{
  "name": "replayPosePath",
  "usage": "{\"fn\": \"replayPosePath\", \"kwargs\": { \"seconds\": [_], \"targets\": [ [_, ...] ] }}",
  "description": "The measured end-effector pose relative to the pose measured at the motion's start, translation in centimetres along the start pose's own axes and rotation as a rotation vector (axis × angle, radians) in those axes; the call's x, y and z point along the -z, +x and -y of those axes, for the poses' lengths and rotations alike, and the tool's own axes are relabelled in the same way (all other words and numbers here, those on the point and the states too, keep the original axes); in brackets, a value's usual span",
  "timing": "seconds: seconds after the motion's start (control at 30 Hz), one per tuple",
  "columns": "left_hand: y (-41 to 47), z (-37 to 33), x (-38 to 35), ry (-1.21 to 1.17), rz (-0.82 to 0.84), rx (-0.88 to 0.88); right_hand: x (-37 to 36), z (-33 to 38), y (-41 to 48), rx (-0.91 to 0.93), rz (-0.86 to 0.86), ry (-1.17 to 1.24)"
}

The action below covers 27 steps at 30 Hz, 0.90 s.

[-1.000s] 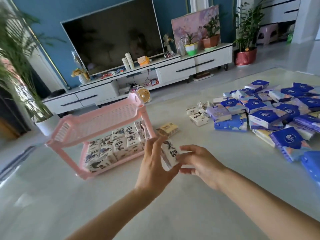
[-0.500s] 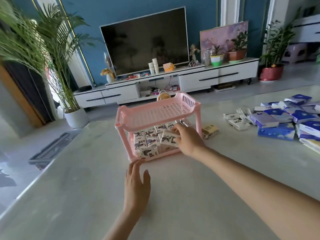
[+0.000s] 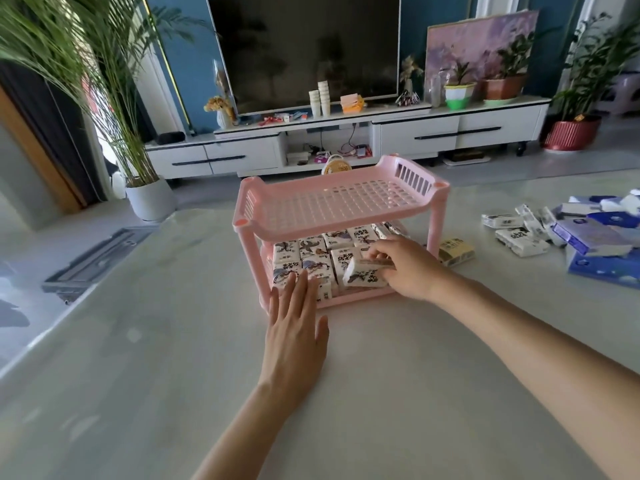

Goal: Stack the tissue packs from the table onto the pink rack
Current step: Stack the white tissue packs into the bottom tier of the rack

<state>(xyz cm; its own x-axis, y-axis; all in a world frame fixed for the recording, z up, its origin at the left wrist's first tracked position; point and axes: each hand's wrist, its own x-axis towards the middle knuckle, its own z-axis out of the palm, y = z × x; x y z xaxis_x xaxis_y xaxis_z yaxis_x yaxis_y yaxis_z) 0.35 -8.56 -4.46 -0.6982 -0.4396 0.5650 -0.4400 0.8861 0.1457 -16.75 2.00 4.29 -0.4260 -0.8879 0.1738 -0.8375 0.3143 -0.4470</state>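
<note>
A pink two-tier rack [image 3: 332,202] stands on the pale table, its top shelf bare and its lower shelf packed with several small white printed tissue packs [image 3: 313,249]. My right hand [image 3: 408,268] reaches into the lower shelf at its front right and grips one tilted white pack [image 3: 363,273] there. My left hand [image 3: 298,317] has straight fingers, and its fingertips reach the rack's front left edge and the packs there. More white, blue and lilac packs [image 3: 588,237] lie on the table at the right.
A yellow pack [image 3: 455,251] lies just right of the rack. Beyond the table [image 3: 173,358] stand a white TV cabinet [image 3: 346,140], a television and potted plants. The table's left edge runs diagonally at the left.
My right hand has set the pack lower into the front right of the lower shelf. My left hand has moved forward from the table to the rack's front edge. The view has come closer.
</note>
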Motion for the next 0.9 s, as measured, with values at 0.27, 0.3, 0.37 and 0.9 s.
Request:
{"fn": "replayPosePath", "kwargs": {
  "seconds": [0.27, 0.3, 0.37, 0.9],
  "targets": [
    [-0.2, -0.2, -0.1, 0.032, 0.000, -0.004, -1.0, 0.7, 0.1, 0.081, -0.004, -0.006],
    [-0.2, -0.2, -0.1, 0.029, 0.002, -0.002, -1.2, 0.8, 0.2, 0.088, -0.024, -0.003],
    [-0.3, -0.2, -0.1, 0.025, 0.002, 0.001, -1.7, 1.1, 0.3, 0.111, -0.036, -0.016],
    [-0.3, -0.4, 0.0, 0.057, 0.065, 0.026, -3.2, -0.3, 0.5, 0.185, -0.117, -0.022]
  ]
}}
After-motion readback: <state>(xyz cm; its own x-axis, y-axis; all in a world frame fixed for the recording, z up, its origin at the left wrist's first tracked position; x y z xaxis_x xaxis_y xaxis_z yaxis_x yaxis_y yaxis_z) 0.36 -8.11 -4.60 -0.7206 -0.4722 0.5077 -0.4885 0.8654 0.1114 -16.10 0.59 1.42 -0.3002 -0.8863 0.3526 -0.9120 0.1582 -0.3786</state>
